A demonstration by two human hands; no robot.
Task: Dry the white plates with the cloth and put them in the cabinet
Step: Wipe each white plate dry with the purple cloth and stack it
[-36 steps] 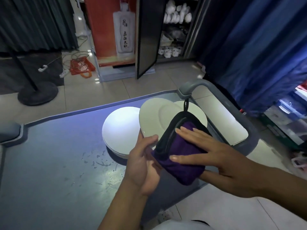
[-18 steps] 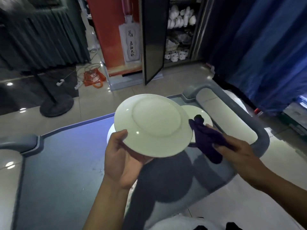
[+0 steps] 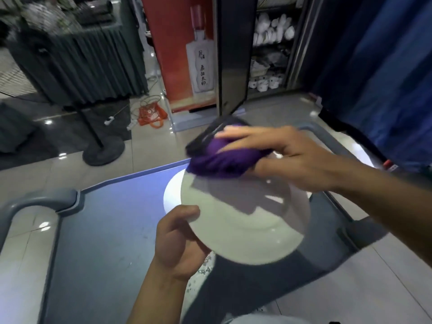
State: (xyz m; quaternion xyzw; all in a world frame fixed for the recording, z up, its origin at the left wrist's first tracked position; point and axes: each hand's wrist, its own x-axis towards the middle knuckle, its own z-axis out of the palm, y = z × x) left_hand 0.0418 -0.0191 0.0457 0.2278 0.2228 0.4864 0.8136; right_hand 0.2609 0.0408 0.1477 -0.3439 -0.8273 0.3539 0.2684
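White plate (image 3: 243, 220) sits tilted in your left hand (image 3: 177, 242) above the grey cart top (image 3: 98, 242), your thumb hooked over its rim at 9 o'clock and the other fingers hidden beneath it. Your right hand (image 3: 275, 155) reaches in from 3 o'clock with the forearm crossing over the plate, fingers stretched long over the bunched purple cloth (image 3: 224, 157) and thumb tucked under it, pressing the cloth on the plate's far edge at 12 o'clock. More white plates (image 3: 171, 195) lie on the cart just behind at 10 o'clock, and the cabinet (image 3: 271, 47) stands open well beyond at 12 o'clock.
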